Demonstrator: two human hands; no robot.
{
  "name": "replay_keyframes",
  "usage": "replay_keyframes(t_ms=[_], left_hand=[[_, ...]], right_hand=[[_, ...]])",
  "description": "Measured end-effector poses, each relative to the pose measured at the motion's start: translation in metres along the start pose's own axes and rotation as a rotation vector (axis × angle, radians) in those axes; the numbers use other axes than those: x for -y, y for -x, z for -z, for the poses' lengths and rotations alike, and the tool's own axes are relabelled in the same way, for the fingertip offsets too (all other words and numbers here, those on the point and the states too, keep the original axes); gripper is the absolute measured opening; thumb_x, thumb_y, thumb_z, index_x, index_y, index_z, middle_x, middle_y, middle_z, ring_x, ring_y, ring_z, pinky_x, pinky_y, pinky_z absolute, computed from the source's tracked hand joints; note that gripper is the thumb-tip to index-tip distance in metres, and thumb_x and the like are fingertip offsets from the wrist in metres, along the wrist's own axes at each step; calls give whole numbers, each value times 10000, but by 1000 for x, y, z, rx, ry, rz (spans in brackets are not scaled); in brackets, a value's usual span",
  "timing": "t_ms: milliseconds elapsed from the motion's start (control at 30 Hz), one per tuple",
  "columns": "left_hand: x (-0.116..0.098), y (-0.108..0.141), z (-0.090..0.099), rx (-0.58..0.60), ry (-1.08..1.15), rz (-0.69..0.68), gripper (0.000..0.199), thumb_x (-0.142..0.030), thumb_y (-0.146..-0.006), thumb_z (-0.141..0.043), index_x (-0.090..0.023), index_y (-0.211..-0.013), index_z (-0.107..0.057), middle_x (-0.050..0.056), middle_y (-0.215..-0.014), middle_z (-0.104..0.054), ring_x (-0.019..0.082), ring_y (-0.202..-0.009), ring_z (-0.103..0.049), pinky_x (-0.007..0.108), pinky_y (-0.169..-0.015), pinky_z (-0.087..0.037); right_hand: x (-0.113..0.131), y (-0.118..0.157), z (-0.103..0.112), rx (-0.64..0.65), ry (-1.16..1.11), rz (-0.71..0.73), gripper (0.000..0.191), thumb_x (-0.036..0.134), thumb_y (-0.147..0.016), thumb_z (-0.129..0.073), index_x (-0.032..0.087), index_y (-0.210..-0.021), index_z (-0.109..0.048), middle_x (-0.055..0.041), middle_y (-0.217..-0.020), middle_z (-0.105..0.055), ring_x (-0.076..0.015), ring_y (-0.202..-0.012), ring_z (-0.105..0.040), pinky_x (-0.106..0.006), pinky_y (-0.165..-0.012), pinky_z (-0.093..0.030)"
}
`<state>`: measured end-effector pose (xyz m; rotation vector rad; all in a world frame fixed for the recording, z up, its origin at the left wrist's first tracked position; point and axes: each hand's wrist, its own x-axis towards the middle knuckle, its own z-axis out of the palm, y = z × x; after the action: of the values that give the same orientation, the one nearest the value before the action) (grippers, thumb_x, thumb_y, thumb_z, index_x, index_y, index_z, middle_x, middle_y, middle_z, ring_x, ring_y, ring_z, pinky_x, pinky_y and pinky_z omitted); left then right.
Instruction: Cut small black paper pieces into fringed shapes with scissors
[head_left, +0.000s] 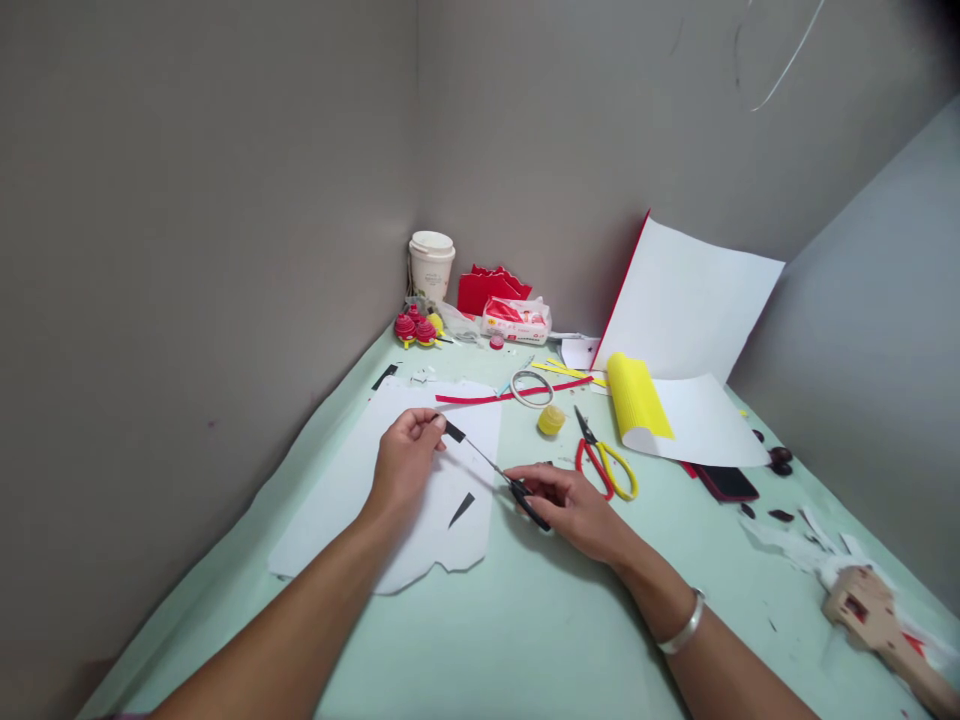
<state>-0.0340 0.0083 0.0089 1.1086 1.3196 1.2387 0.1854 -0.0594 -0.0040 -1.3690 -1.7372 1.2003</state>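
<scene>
Between the fingers of my left hand (409, 452) is a small black strip (454, 431), held above a sheet of white paper (337, 510). My right hand (574, 508) is closed round the black handles of a pair of scissors (531, 506). The thin blades point up and left, their tip at or very near the strip; I cannot tell whether they touch it. Below the blades a pointed black scrap (462, 510) lies on the white paper. Right of the scissors rest pliers (600, 462) with one red and one yellow handle.
A yellow jar (551, 420), a tape roll (531, 389) and a red strip (472, 399) lie beyond my hands. Yellow corrugated paper (637, 395) curls at right, near a phone (726, 484). A glue gun (874, 620) lies front right. A white cup (432, 265) stands at the back.
</scene>
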Motion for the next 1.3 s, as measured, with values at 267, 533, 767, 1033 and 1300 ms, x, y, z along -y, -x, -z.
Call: replay_keyframes(t_ms=[267,533,767,1033,1300], left_hand=[[1,1,-1,43,-24,-27,228,-410,-761,-663,-199,-834,-615,-40,-616,-549,116,-582,-478,235,-579,-377],[3,1,-1,63,-4,-46,250,-439,-750,-677,-208,-821,-613,-41,-622,-548,121,-568,-490,240,-568,-382],[5,0,0,70,-11,-42,242,-434,-758,-678,-211,-833,-622,-49,-623,-560,110,-576,-490,230,-578,-375],[5,0,0,71,-15,-44,235,-433,-760,-674,-214,-828,-624,-52,-613,-562,113,-566,-495,234,-578,-376],[5,0,-1,64,-19,-49,223,-421,-764,-672,-214,-829,-625,-53,-608,-560,112,-569,-493,235,-583,-371]], right_hand=[[1,0,0,-9,21,19,322,258,-858,-587,224,-1163,-682,-17,-833,-581,-129,-683,-506,-247,-616,-424],[-1,-1,0,-15,16,33,332,267,-860,-588,227,-1176,-678,-24,-846,-580,-136,-704,-514,-254,-628,-437],[-1,0,1,-8,11,30,338,266,-870,-583,238,-1194,-673,-19,-850,-578,-132,-697,-515,-251,-627,-431],[0,-1,1,-3,-6,38,342,267,-870,-583,222,-1198,-671,-26,-871,-574,-135,-711,-519,-258,-638,-440],[1,0,2,-1,-13,45,330,273,-873,-582,227,-1185,-676,-26,-873,-570,-137,-709,-509,-264,-641,-434]])
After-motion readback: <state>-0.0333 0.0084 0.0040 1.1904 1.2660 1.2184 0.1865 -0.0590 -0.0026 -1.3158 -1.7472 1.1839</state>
